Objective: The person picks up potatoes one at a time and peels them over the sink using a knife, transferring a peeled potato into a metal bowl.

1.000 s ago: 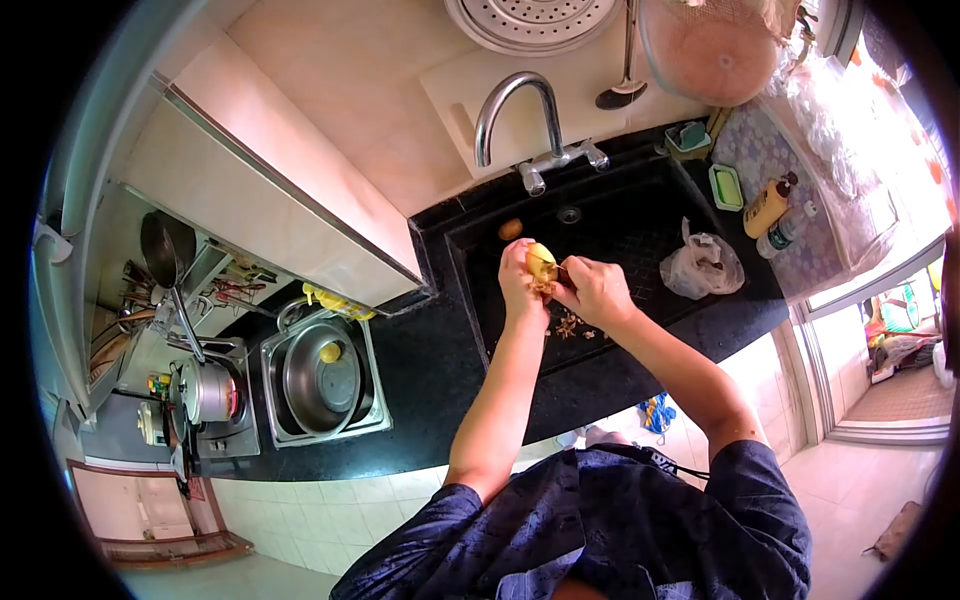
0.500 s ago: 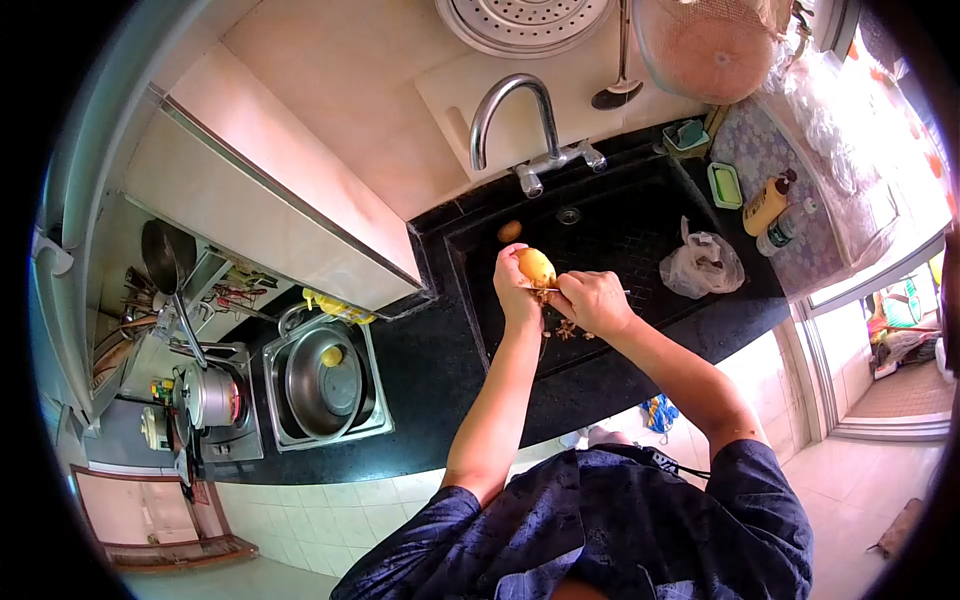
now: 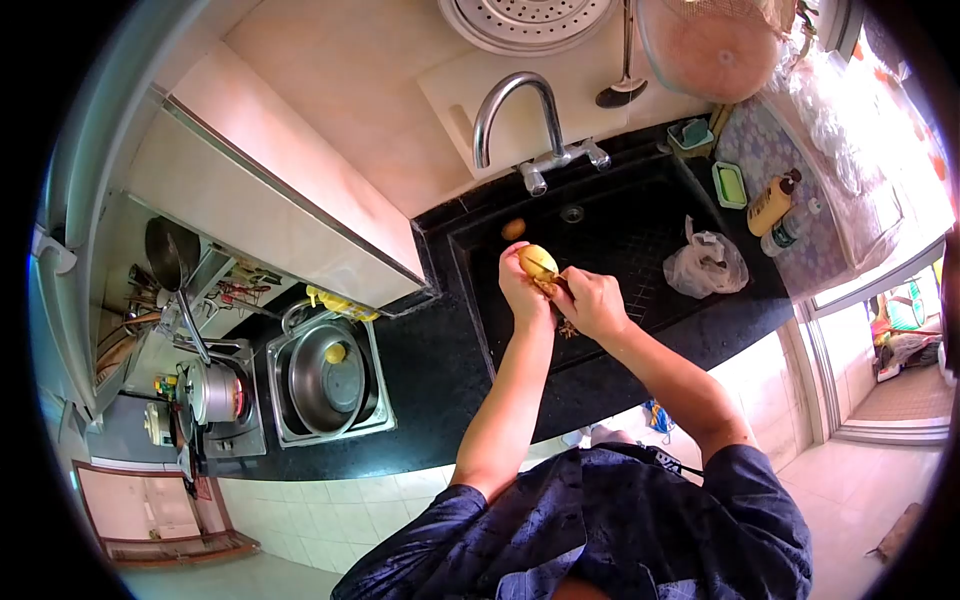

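Observation:
In my left hand (image 3: 521,292) is a yellow potato (image 3: 538,262), partly peeled, with brown skin still at its lower end. My right hand (image 3: 594,299) is closed against that lower end, its thumb at the skin. Most of the thin-bladed peeling tool in it is hidden behind the fingers. Dark peelings (image 3: 567,328) lie under my hands in the black sink (image 3: 640,230). Beyond my left hand rests a brown unpeeled potato (image 3: 513,229).
A curved faucet (image 3: 520,85) arches over the sink, whose right side holds a plastic bag (image 3: 706,265). On the left, a steel basin (image 3: 327,390) contains a peeled potato (image 3: 335,353). Farther left, a pot (image 3: 212,393) sits on the stove. Bottles (image 3: 772,203) stand at right.
The potato has tilted slightly in my left hand. My right hand has turned and closed in, hiding the tool's blade and end that showed before.

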Demonstrator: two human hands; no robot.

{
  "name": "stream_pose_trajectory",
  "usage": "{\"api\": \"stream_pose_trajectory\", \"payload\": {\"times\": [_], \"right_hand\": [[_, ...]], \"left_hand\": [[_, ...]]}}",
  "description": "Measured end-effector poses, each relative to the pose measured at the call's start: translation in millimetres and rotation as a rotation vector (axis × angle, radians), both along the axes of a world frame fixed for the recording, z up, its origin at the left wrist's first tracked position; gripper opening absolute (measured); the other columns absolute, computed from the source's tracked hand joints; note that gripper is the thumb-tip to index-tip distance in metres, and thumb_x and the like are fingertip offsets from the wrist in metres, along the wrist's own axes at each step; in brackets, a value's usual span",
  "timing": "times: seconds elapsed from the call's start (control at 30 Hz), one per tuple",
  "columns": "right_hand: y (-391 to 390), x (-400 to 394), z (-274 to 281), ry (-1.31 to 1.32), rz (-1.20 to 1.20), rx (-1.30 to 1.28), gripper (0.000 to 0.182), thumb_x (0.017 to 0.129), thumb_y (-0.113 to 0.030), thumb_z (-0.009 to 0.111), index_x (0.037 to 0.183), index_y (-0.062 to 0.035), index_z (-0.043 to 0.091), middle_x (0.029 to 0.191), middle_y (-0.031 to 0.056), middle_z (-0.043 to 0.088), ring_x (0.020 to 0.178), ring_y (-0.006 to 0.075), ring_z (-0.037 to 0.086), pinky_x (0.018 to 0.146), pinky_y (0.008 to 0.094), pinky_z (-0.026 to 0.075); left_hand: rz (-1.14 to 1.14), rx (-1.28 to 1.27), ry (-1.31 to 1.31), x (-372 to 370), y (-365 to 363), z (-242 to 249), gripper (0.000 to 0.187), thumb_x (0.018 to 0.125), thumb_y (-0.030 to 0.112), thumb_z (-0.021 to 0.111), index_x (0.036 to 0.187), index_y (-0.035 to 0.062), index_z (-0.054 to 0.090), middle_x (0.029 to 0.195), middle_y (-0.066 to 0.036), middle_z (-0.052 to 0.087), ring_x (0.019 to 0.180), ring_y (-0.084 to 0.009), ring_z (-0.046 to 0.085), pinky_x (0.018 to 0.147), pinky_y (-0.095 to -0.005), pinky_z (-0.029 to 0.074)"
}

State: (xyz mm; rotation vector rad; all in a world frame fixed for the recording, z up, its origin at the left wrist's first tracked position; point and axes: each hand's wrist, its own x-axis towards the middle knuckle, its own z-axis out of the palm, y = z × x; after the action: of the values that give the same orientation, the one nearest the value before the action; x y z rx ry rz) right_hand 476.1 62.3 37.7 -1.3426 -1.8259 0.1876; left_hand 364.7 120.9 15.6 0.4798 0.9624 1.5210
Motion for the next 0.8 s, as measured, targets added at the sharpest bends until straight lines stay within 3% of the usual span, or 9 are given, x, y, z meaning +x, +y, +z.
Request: {"api": "stream_pose_trajectory", "payload": {"times": [0.03, 0.13, 0.27, 0.4, 0.57, 0.67, 0.7, 0.8], "right_hand": [[1, 0, -2, 0.002, -0.003, 0.018, 0.029, 0.088, -0.025, 0.070, 0.075, -0.0053, 0.053, 0.071, 0.0105, 0.063, 0.061, 0.0309, 0.065, 0.052, 0.0404, 0.051], [3, 8, -4, -0.047, 0.110, 0.089, 0.028, 0.088, -0.024, 0.070, 0.075, -0.0049, 0.053, 0.071, 0.0110, 0.062, 0.061, 0.0310, 0.065, 0.052, 0.0408, 0.051], [2, 5, 9, 0.009, 0.009, 0.004, 0.028, 0.086, -0.024, 0.072, 0.076, -0.0048, 0.054, 0.070, 0.0113, 0.062, 0.059, 0.0305, 0.064, 0.052, 0.0404, 0.050], [1, 6, -9, -0.074, 0.092, 0.019, 0.027, 0.086, -0.024, 0.072, 0.078, -0.0046, 0.054, 0.071, 0.0109, 0.062, 0.060, 0.0309, 0.064, 0.052, 0.0397, 0.051], [3, 5, 0, -0.001, -0.011, -0.016, 0.028, 0.087, -0.025, 0.071, 0.077, -0.0045, 0.054, 0.074, 0.0110, 0.063, 0.061, 0.0306, 0.065, 0.053, 0.0401, 0.051], [3, 4, -17, -0.053, 0.080, -0.016, 0.028, 0.086, -0.026, 0.072, 0.080, -0.0044, 0.055, 0.076, 0.0117, 0.064, 0.063, 0.0317, 0.065, 0.054, 0.0398, 0.052], [2, 3, -14, -0.054, 0.088, -0.039, 0.030, 0.086, -0.027, 0.073, 0.080, -0.0042, 0.055, 0.074, 0.0122, 0.064, 0.061, 0.0324, 0.064, 0.055, 0.0398, 0.052], [3, 2, 2, 0.070, -0.007, 0.042, 0.030, 0.086, -0.028, 0.073, 0.079, -0.0047, 0.055, 0.069, 0.0124, 0.062, 0.059, 0.0322, 0.064, 0.053, 0.0397, 0.051]], "left_hand": [[0.059, -0.034, -0.024, 5, -3, 8, 0.021, 0.096, 0.020, 0.044, 0.106, 0.0078, 0.058, 0.089, -0.003, 0.057, 0.077, -0.0139, 0.059, 0.070, -0.0284, 0.050], [0.012, 0.044, 0.039, 3, -5, 7, 0.022, 0.096, 0.021, 0.044, 0.107, 0.0086, 0.058, 0.088, -0.003, 0.057, 0.078, -0.0140, 0.059, 0.071, -0.0286, 0.050], [0.036, 0.159, 0.212, -1, -9, 12, 0.025, 0.097, 0.024, 0.043, 0.110, 0.0089, 0.059, 0.095, -0.005, 0.058, 0.082, -0.0161, 0.059, 0.074, -0.0309, 0.052], [0.059, 0.139, 0.324, -3, -15, 15, 0.028, 0.099, 0.024, 0.042, 0.111, 0.0043, 0.058, 0.097, -0.006, 0.058, 0.084, -0.0148, 0.057, 0.077, -0.0301, 0.049], [0.097, 0.258, 0.493, -9, -11, 7, 0.028, 0.103, 0.026, 0.047, 0.112, 0.0017, 0.057, 0.099, -0.007, 0.060, 0.086, -0.0143, 0.057, 0.078, -0.0299, 0.050], [0.111, 0.191, 0.449, -10, -12, 4, 0.027, 0.103, 0.025, 0.047, 0.111, 0.0016, 0.057, 0.099, -0.007, 0.060, 0.086, -0.0140, 0.057, 0.080, -0.0288, 0.050], [0.096, 0.160, 0.319, -10, -11, 6, 0.026, 0.101, 0.028, 0.048, 0.108, 0.0051, 0.058, 0.094, -0.005, 0.060, 0.079, -0.0128, 0.058, 0.069, -0.0274, 0.052], [-0.036, -0.014, 0.118, -14, -22, 16, 0.024, 0.098, 0.031, 0.050, 0.106, 0.0104, 0.060, 0.090, -0.003, 0.061, 0.080, -0.0152, 0.062, 0.068, -0.0283, 0.053]]}}
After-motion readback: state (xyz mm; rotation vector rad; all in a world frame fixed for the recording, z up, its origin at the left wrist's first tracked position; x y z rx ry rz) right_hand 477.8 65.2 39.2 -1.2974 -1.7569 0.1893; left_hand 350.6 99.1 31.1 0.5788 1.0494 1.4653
